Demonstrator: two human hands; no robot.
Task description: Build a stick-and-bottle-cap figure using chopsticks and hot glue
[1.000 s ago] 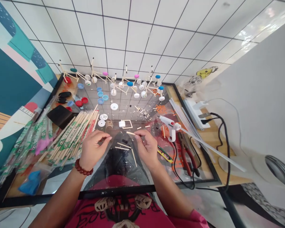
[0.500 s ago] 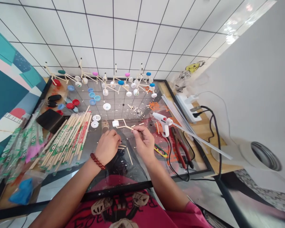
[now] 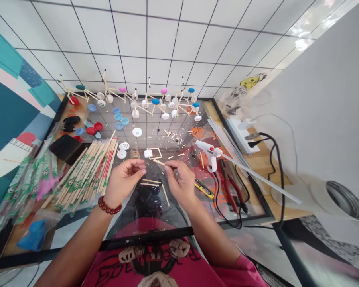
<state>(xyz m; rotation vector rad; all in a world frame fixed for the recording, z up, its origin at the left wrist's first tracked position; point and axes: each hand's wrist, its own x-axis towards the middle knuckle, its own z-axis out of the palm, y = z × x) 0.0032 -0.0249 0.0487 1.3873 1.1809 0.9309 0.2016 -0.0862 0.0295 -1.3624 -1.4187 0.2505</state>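
My right hand pinches a short wooden stick between thumb and fingertips, its free end pointing left. Just beyond that end is a small rectangular stick frame with a white bottle cap at its left side. Whether the held stick touches this frame I cannot tell. My left hand, with a red bead bracelet at the wrist, hovers left of the stick, thumb and fingers apart and holding nothing. Below, between the hands, several cut sticks lie on the dark glass tabletop.
A white glue gun, a yellow-green cutter and red-handled pliers lie at the right. Wrapped chopsticks are piled at the left. Stick models with caps stand along the back, near blue caps.
My left hand has moved left and turned, its thumb and fingers now apart. My right hand keeps the stick, and the view has shifted slightly.
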